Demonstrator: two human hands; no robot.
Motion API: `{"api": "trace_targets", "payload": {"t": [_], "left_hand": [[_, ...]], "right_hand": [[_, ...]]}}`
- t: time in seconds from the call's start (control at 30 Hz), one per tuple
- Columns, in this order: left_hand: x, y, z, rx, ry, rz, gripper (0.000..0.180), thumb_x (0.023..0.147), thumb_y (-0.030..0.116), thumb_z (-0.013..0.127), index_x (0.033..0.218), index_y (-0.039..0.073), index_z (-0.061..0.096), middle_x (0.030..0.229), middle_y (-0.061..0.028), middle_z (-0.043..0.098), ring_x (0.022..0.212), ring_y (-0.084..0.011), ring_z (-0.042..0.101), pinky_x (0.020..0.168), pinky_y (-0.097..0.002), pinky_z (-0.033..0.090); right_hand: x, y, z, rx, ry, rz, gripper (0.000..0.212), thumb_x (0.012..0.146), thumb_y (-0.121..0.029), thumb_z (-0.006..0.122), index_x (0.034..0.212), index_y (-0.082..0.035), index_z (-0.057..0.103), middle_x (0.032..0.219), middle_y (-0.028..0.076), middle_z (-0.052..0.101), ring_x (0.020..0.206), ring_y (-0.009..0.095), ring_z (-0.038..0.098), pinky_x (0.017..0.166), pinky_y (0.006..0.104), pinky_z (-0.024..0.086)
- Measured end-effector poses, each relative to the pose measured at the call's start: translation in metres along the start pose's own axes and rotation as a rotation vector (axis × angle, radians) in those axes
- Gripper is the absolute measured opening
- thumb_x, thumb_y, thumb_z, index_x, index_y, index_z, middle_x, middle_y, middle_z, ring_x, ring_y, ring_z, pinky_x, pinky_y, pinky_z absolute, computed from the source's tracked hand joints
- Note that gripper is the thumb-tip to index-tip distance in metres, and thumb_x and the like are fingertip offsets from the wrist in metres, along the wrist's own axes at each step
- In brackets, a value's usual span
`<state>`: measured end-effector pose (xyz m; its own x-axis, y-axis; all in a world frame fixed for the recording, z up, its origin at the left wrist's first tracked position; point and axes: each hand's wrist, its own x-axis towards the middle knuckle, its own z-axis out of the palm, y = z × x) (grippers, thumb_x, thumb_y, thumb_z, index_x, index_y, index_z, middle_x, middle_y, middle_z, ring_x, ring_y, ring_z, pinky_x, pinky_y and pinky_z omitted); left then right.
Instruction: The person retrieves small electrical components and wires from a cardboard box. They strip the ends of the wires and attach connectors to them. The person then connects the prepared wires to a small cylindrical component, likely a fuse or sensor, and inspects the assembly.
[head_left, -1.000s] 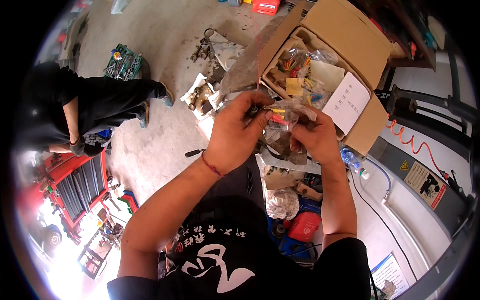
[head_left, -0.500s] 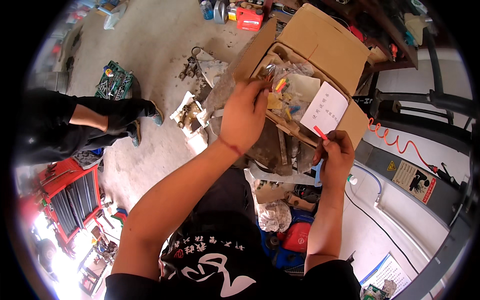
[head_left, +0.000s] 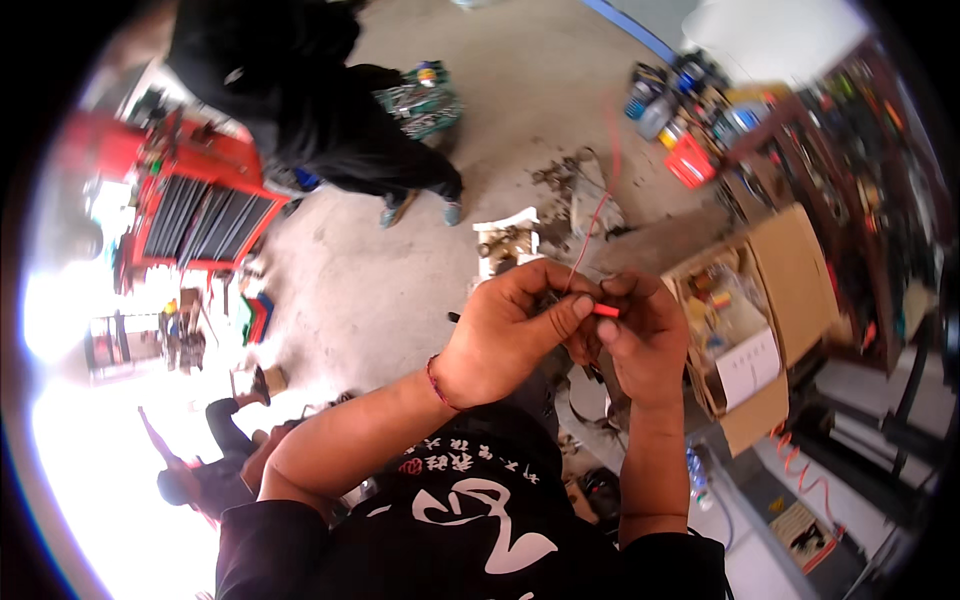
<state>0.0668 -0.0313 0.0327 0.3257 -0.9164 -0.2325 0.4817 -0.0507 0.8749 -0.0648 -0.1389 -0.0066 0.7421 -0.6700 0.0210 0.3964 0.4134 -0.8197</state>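
Note:
My two hands meet in front of my chest. A short red sleeve (head_left: pixel 606 311) sits between their fingertips, beside my left thumb. My right hand (head_left: pixel 648 340) is closed, its thumb and fingers pinching round the sleeve. My left hand (head_left: pixel 515 322) is closed too, and a thin red wire (head_left: pixel 592 228) runs from its fingers up across the floor. Part of the wire and the far end of the sleeve are hidden by the fingers. To the right of my right hand stands an open cardboard box (head_left: pixel 795 285) with bagged small parts and a white paper (head_left: pixel 748 369).
A person in dark clothes (head_left: pixel 320 120) stands at the upper left, near a green tool case (head_left: pixel 420 105) and a red tool cabinet (head_left: pixel 210 215). Another person (head_left: pixel 220 460) is at the lower left. Bottles and a red jug (head_left: pixel 690 160) stand at the upper right. Metal parts (head_left: pixel 507 243) lie on the floor.
My left hand has left the box, and both hands have come together with the red sleeve between them. The view has turned, so the box now appears farther right.

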Motion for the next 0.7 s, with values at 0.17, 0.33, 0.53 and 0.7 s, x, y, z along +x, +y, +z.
{"api": "trace_targets", "payload": {"t": [0.17, 0.33, 0.53, 0.7], "left_hand": [[-0.084, 0.029, -0.059, 0.228, 0.269, 0.125, 0.025, 0.101, 0.007, 0.055, 0.123, -0.006, 0.056, 0.092, -0.0087, 0.065, 0.076, -0.0141, 0.064, 0.069, -0.0278, 0.054], [-0.204, 0.029, -0.122, 0.620, 0.517, 0.190, 0.027, 0.100, 0.005, 0.055, 0.126, -0.002, 0.060, 0.088, -0.0041, 0.061, 0.072, -0.0093, 0.060, 0.068, -0.0240, 0.051], [-0.334, 0.016, -0.180, 0.826, 0.702, 0.411, 0.026, 0.093, 0.003, 0.063, 0.120, 0.002, 0.065, 0.085, -0.0116, 0.058, 0.069, -0.0223, 0.058, 0.065, -0.0326, 0.048], [-0.433, 0.000, -0.221, 0.821, 0.780, 0.515, 0.028, 0.090, -0.004, 0.062, 0.118, 0.000, 0.066, 0.082, -0.0100, 0.056, 0.066, -0.0210, 0.055, 0.062, -0.0307, 0.047]], "right_hand": [[0.031, 0.041, 0.064, 0.156, -0.234, 0.034, 0.022, 0.098, -0.023, 0.063, 0.104, -0.002, 0.057, 0.104, 0.018, 0.064, 0.075, 0.022, 0.066, 0.060, 0.0295, 0.053], [0.047, 0.064, 0.164, 0.270, -0.314, 0.198, 0.026, 0.101, -0.031, 0.055, 0.103, -0.005, 0.055, 0.117, 0.026, 0.062, 0.082, 0.029, 0.071, 0.059, 0.0327, 0.059], [0.013, 0.129, 0.298, 0.152, -0.549, 0.472, 0.028, 0.101, -0.034, 0.055, 0.101, -0.006, 0.054, 0.116, 0.027, 0.063, 0.080, 0.025, 0.072, 0.054, 0.0278, 0.056], [-0.030, 0.192, 0.396, 0.104, -0.421, 0.636, 0.026, 0.101, -0.033, 0.053, 0.097, -0.008, 0.057, 0.105, 0.019, 0.065, 0.064, 0.020, 0.064, 0.048, 0.0289, 0.050]]}}
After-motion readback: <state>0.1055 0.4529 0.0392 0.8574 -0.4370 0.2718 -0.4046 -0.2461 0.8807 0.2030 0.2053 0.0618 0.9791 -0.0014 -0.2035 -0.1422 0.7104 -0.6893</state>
